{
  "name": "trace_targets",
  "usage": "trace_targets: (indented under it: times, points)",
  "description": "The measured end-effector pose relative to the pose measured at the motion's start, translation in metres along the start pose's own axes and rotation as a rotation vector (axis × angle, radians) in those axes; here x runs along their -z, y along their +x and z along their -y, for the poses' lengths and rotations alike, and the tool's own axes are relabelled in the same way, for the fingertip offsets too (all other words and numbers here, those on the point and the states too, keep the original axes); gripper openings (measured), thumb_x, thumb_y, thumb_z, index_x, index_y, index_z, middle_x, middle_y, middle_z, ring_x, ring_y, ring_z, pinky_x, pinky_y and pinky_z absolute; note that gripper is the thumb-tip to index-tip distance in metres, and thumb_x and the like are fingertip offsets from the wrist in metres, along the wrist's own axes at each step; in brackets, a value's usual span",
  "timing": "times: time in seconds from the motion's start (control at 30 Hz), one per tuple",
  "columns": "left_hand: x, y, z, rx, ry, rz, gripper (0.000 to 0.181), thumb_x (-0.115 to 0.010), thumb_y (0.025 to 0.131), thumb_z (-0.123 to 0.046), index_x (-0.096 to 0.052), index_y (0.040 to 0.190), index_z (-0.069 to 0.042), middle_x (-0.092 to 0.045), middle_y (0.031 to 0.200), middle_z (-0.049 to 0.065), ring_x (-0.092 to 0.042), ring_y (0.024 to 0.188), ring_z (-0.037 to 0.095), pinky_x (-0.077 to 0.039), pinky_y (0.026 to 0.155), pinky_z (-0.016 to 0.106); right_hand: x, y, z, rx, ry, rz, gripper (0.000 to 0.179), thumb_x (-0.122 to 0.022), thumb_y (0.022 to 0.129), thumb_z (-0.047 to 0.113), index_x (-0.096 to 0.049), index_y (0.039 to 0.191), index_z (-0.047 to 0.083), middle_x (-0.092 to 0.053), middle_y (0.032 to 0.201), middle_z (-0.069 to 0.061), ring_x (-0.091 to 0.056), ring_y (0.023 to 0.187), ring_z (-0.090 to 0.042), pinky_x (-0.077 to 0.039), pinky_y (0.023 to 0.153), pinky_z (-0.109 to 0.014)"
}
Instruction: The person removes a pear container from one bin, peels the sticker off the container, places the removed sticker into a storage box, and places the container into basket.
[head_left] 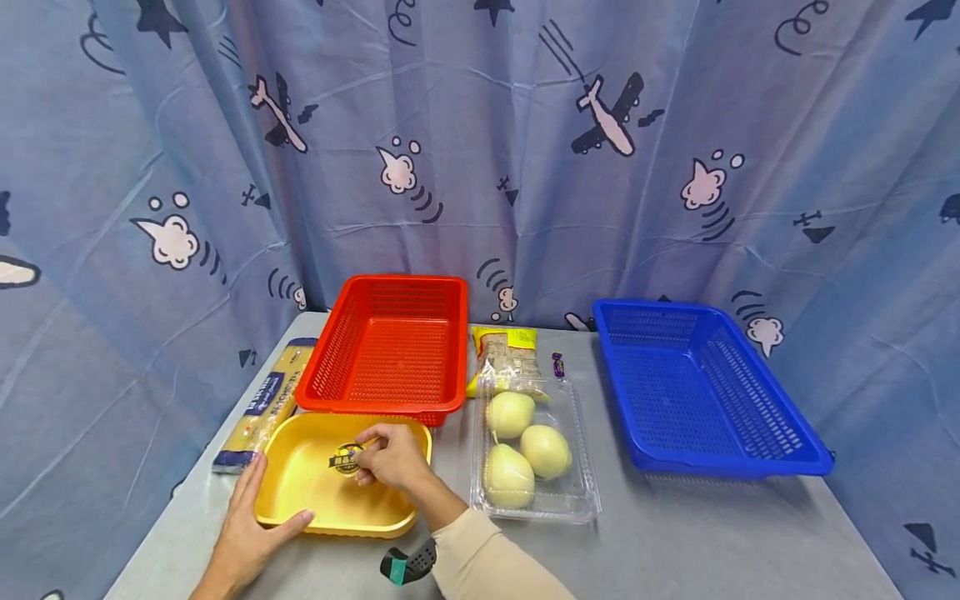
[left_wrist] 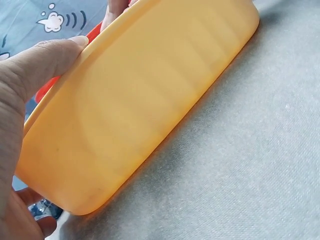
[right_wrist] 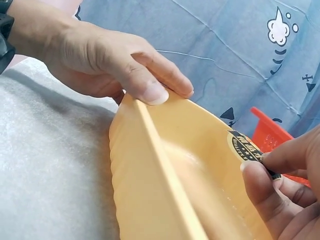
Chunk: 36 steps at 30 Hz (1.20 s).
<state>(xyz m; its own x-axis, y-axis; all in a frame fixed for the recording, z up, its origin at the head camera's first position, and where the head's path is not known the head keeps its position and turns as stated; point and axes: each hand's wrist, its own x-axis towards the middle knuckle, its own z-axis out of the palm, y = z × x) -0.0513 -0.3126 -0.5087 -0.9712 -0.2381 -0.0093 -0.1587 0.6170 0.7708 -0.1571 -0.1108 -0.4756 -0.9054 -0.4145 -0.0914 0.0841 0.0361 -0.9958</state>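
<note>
Two holds matter: left hand (head_left: 243,533) gripping the yellow rounded-rectangular plastic basin (head_left: 296,487) on the grey worktop (head_left: 637,537); right hand (head_left: 397,454) pinching the round black-and-gold label (head_left: 346,459) over it, ideally lightly, to avoid creases.

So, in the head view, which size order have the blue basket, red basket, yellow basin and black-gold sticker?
Blue basket
Red basket and yellow basin: too alike to rank; basin is nearer
Black-gold sticker

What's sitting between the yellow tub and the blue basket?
In the head view, a clear plastic box holding three round fruits sits between the yellow tub and the blue basket.
</note>
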Motion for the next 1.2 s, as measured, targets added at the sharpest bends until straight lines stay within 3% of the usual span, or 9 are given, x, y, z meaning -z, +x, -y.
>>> trace_targets:
  times: [0.2,0.47,0.7,1.03,1.2]
  points:
    - [0.0,0.0,0.0,0.014,-0.001,0.01,0.116,-0.079,0.079,-0.039,0.001,0.154,-0.002,0.005,0.157,0.025,-0.006,0.138,0.049,-0.011,0.105,0.066,-0.006,0.001,-0.005,-0.039,-0.022,-0.014,0.019,-0.067,0.08,-0.014,-0.068,0.095,-0.001,-0.064,0.068,-0.01,-0.06,0.047,-0.016,-0.056,0.055,-0.041]
    - [0.0,-0.002,0.0,-0.049,-0.025,-0.032,0.113,-0.081,0.078,-0.035,-0.004,0.154,-0.001,-0.002,0.157,0.025,-0.009,0.138,0.048,-0.013,0.104,0.067,-0.013,0.004,-0.01,-0.071,-0.066,-0.039,0.019,-0.069,0.079,-0.013,-0.067,0.092,0.001,-0.062,0.065,-0.01,-0.06,0.046,-0.016,-0.056,0.053,-0.039]
    - [-0.002,-0.002,0.002,-0.065,-0.028,-0.039,0.113,-0.081,0.077,-0.034,-0.006,0.154,-0.001,-0.004,0.156,0.025,-0.009,0.138,0.048,-0.014,0.104,0.067,-0.018,0.005,-0.014,-0.104,-0.16,-0.054,0.026,-0.07,0.079,-0.012,-0.067,0.101,0.002,-0.061,0.064,-0.008,-0.061,0.046,-0.017,-0.054,0.049,-0.033]
    - [-0.003,-0.002,0.004,-0.123,-0.059,-0.063,0.111,-0.082,0.077,-0.03,-0.008,0.154,-0.002,-0.005,0.157,0.024,-0.01,0.138,0.048,-0.014,0.103,0.068,-0.022,0.005,-0.015,-0.134,-0.224,-0.081,0.021,-0.071,0.078,-0.012,-0.066,0.088,0.005,-0.062,0.059,-0.007,-0.065,0.049,-0.022,-0.052,0.048,-0.03]
    - [-0.002,-0.002,0.003,-0.114,-0.06,-0.064,0.111,-0.082,0.076,-0.031,-0.008,0.154,-0.002,-0.005,0.157,0.023,-0.009,0.139,0.048,-0.013,0.103,0.068,-0.023,0.006,-0.015,-0.139,-0.249,-0.096,0.02,-0.072,0.077,-0.011,-0.065,0.086,0.005,-0.062,0.057,-0.006,-0.066,0.05,-0.023,-0.052,0.047,-0.03]
